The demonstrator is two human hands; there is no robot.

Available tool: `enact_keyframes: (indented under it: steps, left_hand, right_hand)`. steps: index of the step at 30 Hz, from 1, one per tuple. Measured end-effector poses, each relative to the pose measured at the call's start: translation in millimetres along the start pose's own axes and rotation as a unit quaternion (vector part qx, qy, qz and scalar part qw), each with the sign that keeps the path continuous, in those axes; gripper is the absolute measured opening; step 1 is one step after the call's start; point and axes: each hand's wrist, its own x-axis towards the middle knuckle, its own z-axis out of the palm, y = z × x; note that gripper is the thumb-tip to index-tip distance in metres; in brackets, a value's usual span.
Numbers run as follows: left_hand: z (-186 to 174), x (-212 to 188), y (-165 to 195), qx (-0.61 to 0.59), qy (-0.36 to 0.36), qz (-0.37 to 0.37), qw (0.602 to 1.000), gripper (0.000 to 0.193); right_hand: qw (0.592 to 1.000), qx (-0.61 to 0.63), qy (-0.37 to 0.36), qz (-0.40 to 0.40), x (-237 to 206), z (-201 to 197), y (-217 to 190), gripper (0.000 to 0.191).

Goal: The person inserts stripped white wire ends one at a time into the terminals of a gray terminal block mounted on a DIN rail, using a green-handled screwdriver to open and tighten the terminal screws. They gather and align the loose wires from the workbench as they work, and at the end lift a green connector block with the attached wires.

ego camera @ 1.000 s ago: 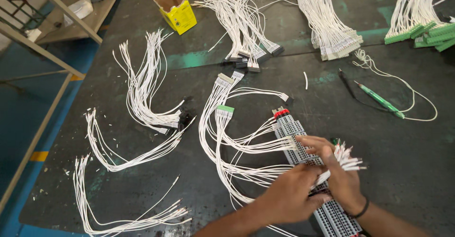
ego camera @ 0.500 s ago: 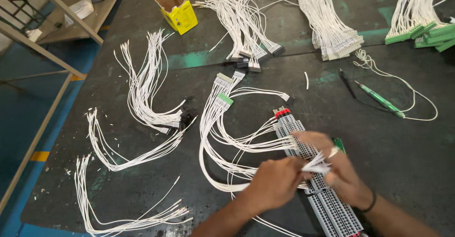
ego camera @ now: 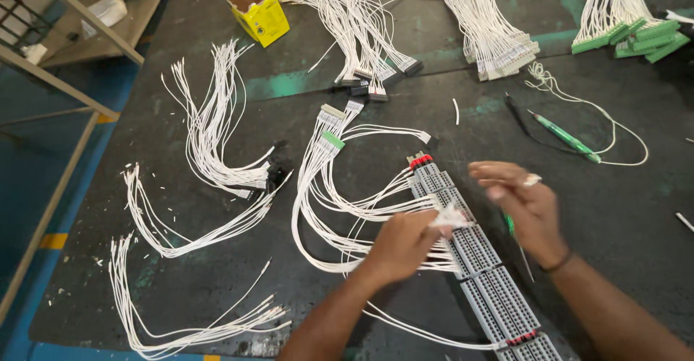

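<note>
The left hand (ego camera: 405,242) covers part of the grey terminal strip (ego camera: 473,249), and the white wire ends (ego camera: 450,218) pinched at its fingertips blur. Past the grip, the strip runs off the bottom edge. The right hand (ego camera: 524,202) is motion-blurred.

A single camera sits on my head and looks steeply down and forward over a dark work table (ego camera: 622,209). It is near enough that my forearms enter from the bottom edge, and my left hand (ego camera: 401,242) and right hand (ego camera: 524,202) fill the lower middle. The long grey terminal strip (ego camera: 470,249) runs diagonally from the centre to the bottom right corner, and serves as the landmark. Beyond the strip, toward the top edge, lies the far side of the table. Left of the strip the view reaches past the table's edge to a blue floor (ego camera: 50,187). No second view overlaps this one.
</note>
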Motion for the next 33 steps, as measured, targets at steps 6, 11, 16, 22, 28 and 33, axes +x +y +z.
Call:
enact_keyframes:
  steps: [6,11,16,22,28,33]
  left_hand:
    - [1.7,5.9,-27.6,-0.103,-0.019,-0.088,0.991,0.022]
    - [15.0,7.4,-41.5,-0.236,-0.027,-0.068,0.969,0.021]
    - [15.9,10.5,-45.9,-0.188,-0.029,-0.101,0.977,0.022]
    - [11.4,11.9,-31.7,-0.078,0.005,-0.022,0.997,0.020]
    - [7.7,4.7,-21.9,-0.071,0.088,0.072,0.991,0.019]
    - [12.9,9.5,-27.7,-0.063,0.086,0.080,0.991,0.009]
  right_hand:
    - [0.971,-0.197,-0.119,-0.067,-5.9,37.1,20.1,0.049]
    - [0.968,-0.216,-0.080,-0.096,-15.0,42.6,17.1,0.049]
    - [0.978,-0.183,-0.030,-0.099,-18.2,26.3,11.1,0.030]
    - [0.972,-0.190,-0.082,-0.113,-12.9,3.2,18.4,0.015]
    - [0.972,-0.160,-0.117,-0.129,-5.9,-2.5,18.9,0.014]
    - [0.981,-0.112,-0.117,-0.109,-8.9,-5.9,31.2,0.015]
